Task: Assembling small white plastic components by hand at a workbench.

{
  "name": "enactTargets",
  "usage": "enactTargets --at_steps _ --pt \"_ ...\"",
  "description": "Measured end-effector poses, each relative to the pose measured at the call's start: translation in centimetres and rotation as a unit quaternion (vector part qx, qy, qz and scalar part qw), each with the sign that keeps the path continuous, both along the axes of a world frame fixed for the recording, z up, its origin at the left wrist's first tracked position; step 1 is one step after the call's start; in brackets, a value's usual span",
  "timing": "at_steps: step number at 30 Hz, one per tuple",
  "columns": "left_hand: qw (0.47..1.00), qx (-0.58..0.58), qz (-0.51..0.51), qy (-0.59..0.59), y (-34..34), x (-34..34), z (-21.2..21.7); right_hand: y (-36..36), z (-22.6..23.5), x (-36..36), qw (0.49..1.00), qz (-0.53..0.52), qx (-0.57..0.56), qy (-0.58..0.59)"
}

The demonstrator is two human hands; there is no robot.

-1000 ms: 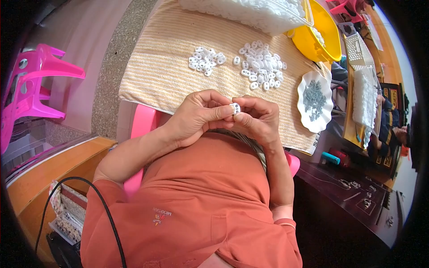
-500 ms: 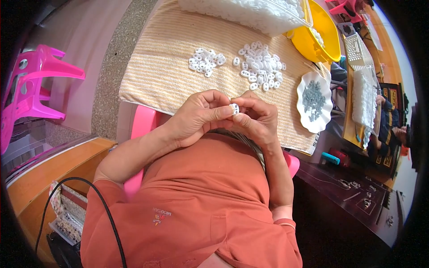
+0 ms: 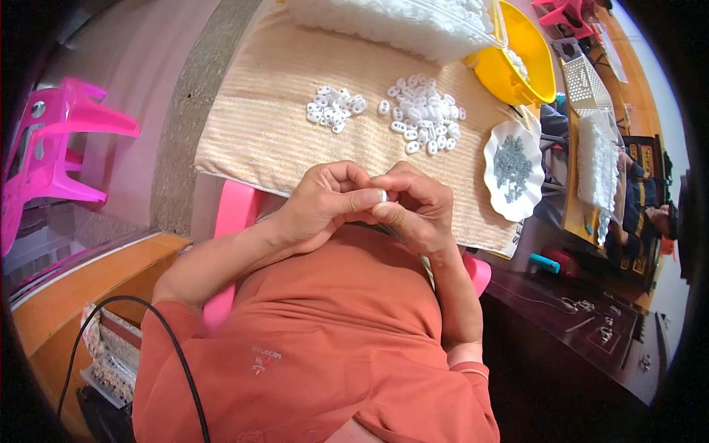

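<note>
Close to my body, at the towel's front edge, both hands meet over a small white oval plastic piece (image 3: 383, 196). My left hand (image 3: 329, 198) pinches it with the thumb along its side. From the other side my right hand (image 3: 417, 203) closes on it with thumb and fingertips. Only a narrow white edge shows, as fingers cover the rest. Beyond the hands lie a smaller pile of white oval pieces (image 3: 336, 108) at left and a larger pile of them (image 3: 425, 114) at right; many show two dark holes. A scalloped white dish (image 3: 493, 176) holds small grey-green bits.
The table wears a striped tan towel (image 3: 258, 125). At its far side stand a clear bin (image 3: 413, 40) full of white pieces and a yellow basin (image 3: 524, 85). A pink stool (image 3: 81, 129) is at left. Another person's hand (image 3: 657, 214) shows at far right.
The white piece has turned between my fingers: its holed face showed before, and now only an edge does. Both hands sit slightly lower in the picture.
</note>
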State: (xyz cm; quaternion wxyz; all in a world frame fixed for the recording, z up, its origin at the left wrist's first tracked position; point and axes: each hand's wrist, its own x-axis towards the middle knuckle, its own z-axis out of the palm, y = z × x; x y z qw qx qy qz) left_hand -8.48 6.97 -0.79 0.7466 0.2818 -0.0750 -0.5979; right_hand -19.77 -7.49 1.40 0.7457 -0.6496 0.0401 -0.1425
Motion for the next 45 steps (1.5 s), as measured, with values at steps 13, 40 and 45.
enactTargets --at_steps 13,40,45 --pt "0.999 0.017 0.029 -0.002 -0.5 0.4 0.3 -0.1 -1.2 0.1 0.996 -0.038 0.073 0.027" --pt "0.995 0.065 0.009 -0.079 0.3 0.3 0.7 -7.6 3.6 -0.7 0.898 -0.275 -0.343 -0.003" --pt "0.988 0.079 0.023 -0.135 0.4 0.3 0.6 -9.6 7.5 0.6 0.851 -0.395 -0.336 -0.088"
